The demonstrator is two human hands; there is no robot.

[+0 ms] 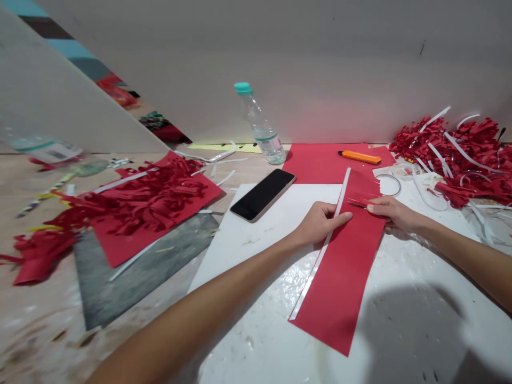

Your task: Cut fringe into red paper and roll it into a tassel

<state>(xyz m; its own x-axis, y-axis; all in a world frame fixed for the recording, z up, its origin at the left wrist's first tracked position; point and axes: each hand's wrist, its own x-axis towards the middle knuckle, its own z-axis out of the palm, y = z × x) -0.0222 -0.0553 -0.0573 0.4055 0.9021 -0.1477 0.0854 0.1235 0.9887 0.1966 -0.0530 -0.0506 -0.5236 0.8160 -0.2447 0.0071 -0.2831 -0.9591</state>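
Observation:
A long red sheet (pixel 338 282) with a white tape strip along its left edge slants toward me over the white board. My left hand (pixel 320 221) grips its left edge, thumb on top. At its right edge, my right hand (pixel 394 213) is closed around scissors (pixel 357 204), whose thin blades lie across the sheet; the handles are hidden by the fingers. Several short slits run in from the right edge near the far end, above the blades.
A phone (pixel 264 194) and a water bottle (pixel 266 130) stand beyond my left hand. An orange cutter knife (pixel 362 157) lies on a red sheet (pixel 312 162). Red fringed bundles (pixel 476 154) are heaped at right, and more red fringe (pixel 156 200) at left above a grey board (pixel 120 293).

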